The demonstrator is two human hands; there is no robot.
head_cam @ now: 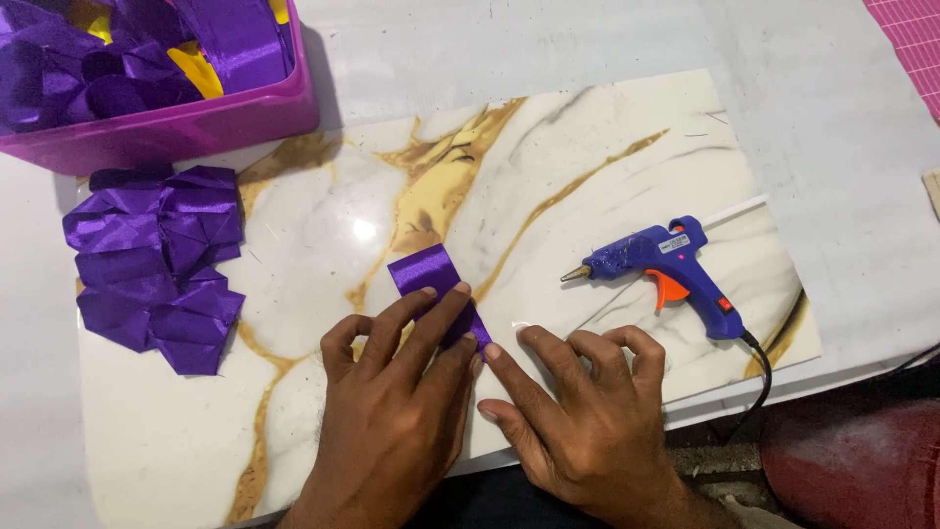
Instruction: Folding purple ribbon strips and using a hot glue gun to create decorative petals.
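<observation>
Looks like a good batch is already done: a pile of folded purple ribbon pieces (155,264) sits at the left, while the left hand (397,392) presses flat on one more purple ribbon strip (436,289) mid-board and the right hand (578,411) touches its near end, fingers loosely curled, gripping nothing. It's all on a marble-look board (587,167) over a white table (832,147), with a blue glue gun (666,269) lying untouched at the right and a pink tub (176,122) of ribbon far left.

Small pale label (674,243) on blue glue gun (666,264)

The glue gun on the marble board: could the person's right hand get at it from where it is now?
Probably yes. The glue gun lies alone on the board, just beyond the right hand, with only bare marble board between them. That hand's fingers merely touch the purple ribbon.
</observation>
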